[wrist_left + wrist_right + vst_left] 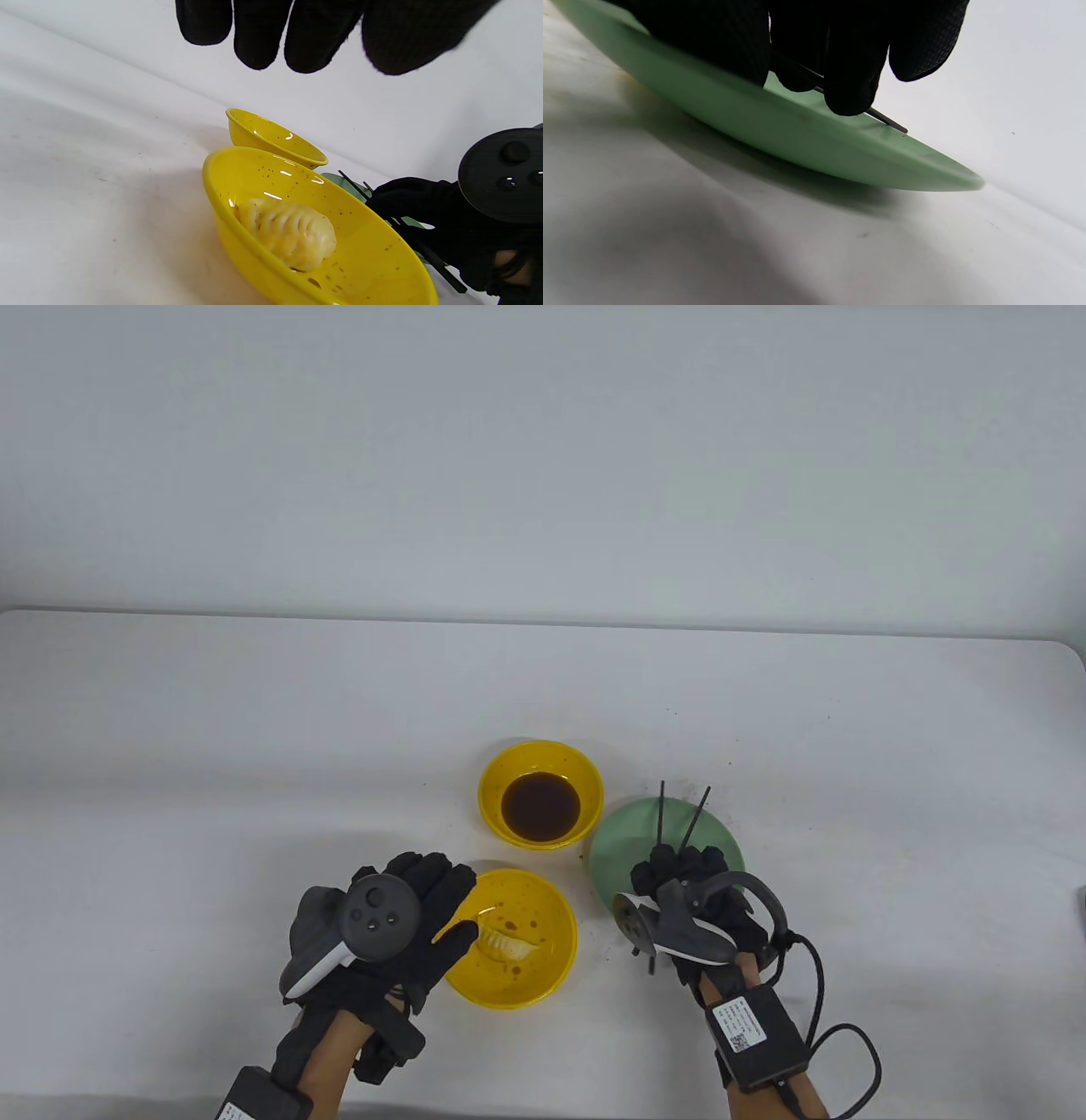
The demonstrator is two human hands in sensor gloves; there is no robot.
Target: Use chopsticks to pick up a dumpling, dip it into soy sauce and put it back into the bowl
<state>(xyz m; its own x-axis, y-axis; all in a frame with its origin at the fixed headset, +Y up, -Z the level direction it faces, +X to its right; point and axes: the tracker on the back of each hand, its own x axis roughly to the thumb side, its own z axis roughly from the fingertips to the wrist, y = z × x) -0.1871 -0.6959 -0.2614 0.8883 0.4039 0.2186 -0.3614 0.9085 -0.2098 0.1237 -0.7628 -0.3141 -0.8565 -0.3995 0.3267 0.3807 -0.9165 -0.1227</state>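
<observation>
The left hand point(399, 920) lies palm-down at the near yellow bowl point(543, 976), fingers straight and loosely spread over the bowl's left rim, thumb tip close to the dumpling point(507, 943); it holds nothing; in the left wrist view its fingertips point(258, 42) hang free above the table point(254, 746), touching nothing visible. The right hand point(691, 899) sits over the near half of the green plate point(670, 831), fingers curled down round the black chopsticks point(679, 823); the right wrist view shows the fingers point(852, 80) pressed on the sticks against the plate's inner surface.

The tracker and glove cover the middle of the chopsticks, so only the far tips and two short near ends show from above; whether the thumb closes under the sticks cannot be told; the right wrist view shows just one thin tip point(888, 123) past the fingers. The left hand hides part of the near bowl's left rim.

The dumpling lies in the near yellow bowl, left of centre, long axis running left to right in the table view, pleated ridge upward; the bowl's inside is flecked with brown drops. The chopsticks point away from the person, tips splayed apart over the plate's far rim. The soy sauce point(540, 806) fills the far yellow bowl point(509, 772), just beyond the dumpling's bowl and beside the plate.
</observation>
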